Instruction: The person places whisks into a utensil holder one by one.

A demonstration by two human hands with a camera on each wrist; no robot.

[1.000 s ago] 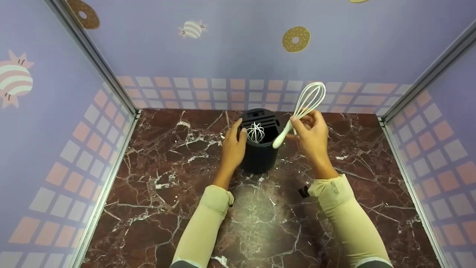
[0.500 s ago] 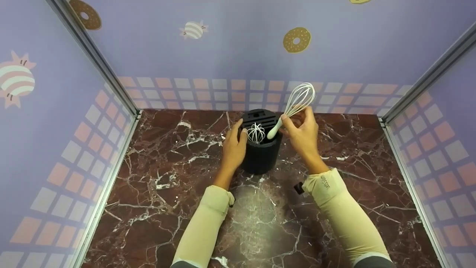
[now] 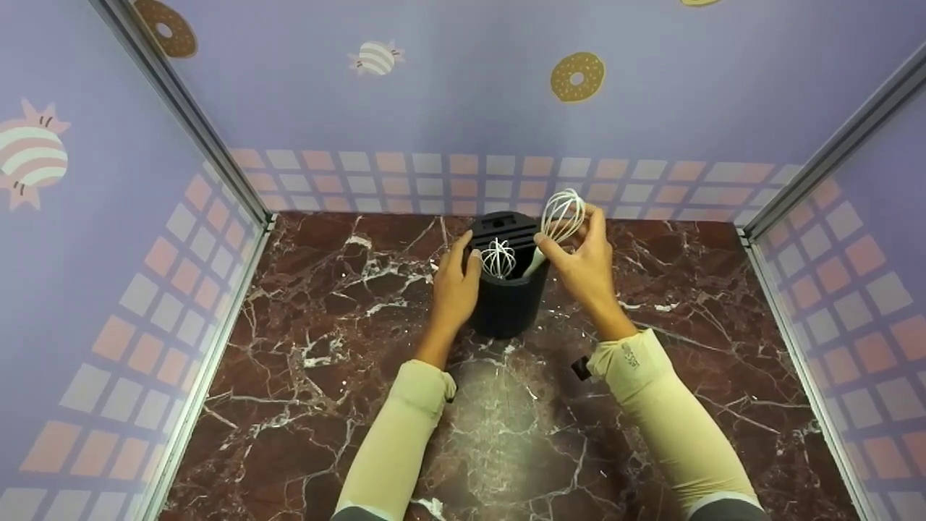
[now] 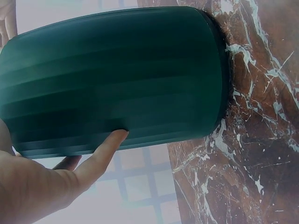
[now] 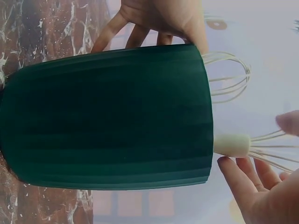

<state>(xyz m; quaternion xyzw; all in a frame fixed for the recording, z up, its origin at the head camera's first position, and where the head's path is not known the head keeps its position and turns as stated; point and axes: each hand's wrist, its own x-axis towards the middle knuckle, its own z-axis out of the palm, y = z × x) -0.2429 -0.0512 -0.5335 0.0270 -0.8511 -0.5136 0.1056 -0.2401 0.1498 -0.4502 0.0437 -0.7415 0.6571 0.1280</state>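
A dark utensil holder, greenish in both wrist views, stands upright on the marbled surface. My left hand steadies it from the left, thumb by the rim and fingers round the side. From the holder's opening rises the wire head of one whisk; its handle is hidden inside. Between thumb and fingers my right hand holds a second pale whisk near where the wires meet the handle. Its pale handle reaches down into the holder along the right side, lower end hidden, while the wires lean up and right.
Slots and small openings mark the back part of the holder's top. Behind the surface stands a lilac wall with printed sweets and tiles. Side walls close in the left and right, with metal strips at the corners.
The right hand has moved left and brought the whisk from above the holder's right rim down, so its handle end is now inside. The left hand and the holder have stayed put.
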